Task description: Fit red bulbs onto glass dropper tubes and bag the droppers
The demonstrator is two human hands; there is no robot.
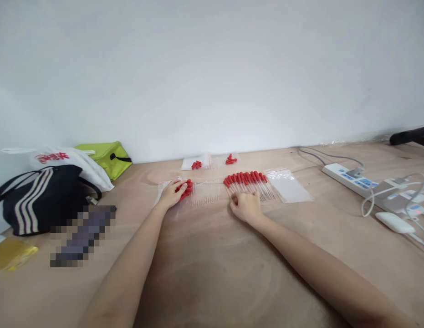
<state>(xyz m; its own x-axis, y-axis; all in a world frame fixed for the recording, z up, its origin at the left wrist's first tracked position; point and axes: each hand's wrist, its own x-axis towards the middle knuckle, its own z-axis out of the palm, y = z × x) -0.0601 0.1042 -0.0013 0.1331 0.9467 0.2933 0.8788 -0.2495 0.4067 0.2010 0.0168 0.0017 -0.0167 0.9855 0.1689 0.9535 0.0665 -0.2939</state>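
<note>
On the table my left hand [172, 193] rests over a small pile of red rubber-looking bulbs [187, 193], fingers curled at the pile's edge. Whether it grips one of them is hidden. Right of that pile lies a row of thin clear tubes [205, 193] without red ends. Further right, a row of dropper-like tubes [246, 178] has red bulbs pointing away from me. At the near ends of these droppers, my right hand [246, 207] is closed, fingers bent inward. What it holds, if anything, cannot be made out.
Behind are clear zip bags [187, 164] with small red piles. Another zip bag [292, 186] lies right of the droppers. A power strip [355, 180] with cables and a white adapter [394, 222] is at right. A black bag [44, 196] and green bag [111, 159] stand left.
</note>
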